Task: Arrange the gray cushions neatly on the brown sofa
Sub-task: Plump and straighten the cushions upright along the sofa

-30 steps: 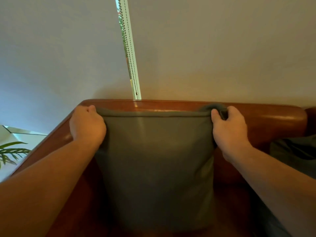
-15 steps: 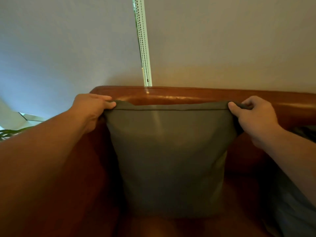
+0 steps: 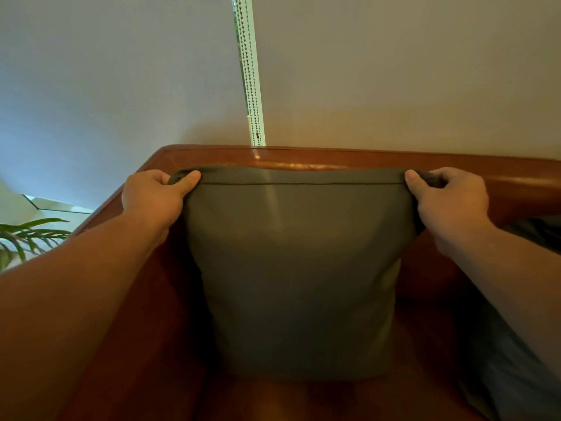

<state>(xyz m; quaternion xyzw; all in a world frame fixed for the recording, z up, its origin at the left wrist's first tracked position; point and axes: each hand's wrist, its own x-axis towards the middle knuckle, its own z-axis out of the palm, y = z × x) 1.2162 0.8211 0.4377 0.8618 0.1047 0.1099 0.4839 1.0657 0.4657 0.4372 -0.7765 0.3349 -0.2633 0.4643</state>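
Against the pale wall (image 3: 394, 71) stands one brown sofa (image 3: 364, 161), two gray cushions on it: one (image 3: 291, 268) upright at the backrest, another (image 3: 510, 360) lying right. Left hand (image 3: 151, 196) and right hand (image 3: 452, 202) each pinch a top corner, spread wider than before. One plant (image 3: 27, 235) shows left.

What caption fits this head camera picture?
Both hands, left and right, pinch a gray cushion's top corners against the brown sofa.

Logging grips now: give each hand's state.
Left hand: closed on the cushion's top left corner.
Right hand: closed on its top right corner.
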